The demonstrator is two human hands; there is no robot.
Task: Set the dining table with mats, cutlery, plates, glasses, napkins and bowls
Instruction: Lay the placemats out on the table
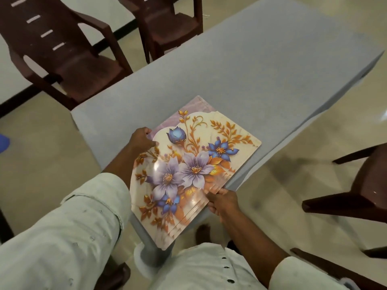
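A stack of several floral place mats (188,170), cream with purple and blue flowers and orange leaves, lies partly on the near corner of the grey table (261,76) and hangs over its edge toward me. My left hand (141,139) grips the stack's left edge, where the mats fan apart. At the stack's near right edge my right hand (223,200) pinches the staggered mat edges. A lilac mat corner (196,107) peeks out at the far end of the stack.
Dark brown plastic chairs stand around the table: two at the far left (62,59) (171,24) and one on the right (356,191). The table's grey leg (155,250) is below the stack. The floor is glossy beige tile.
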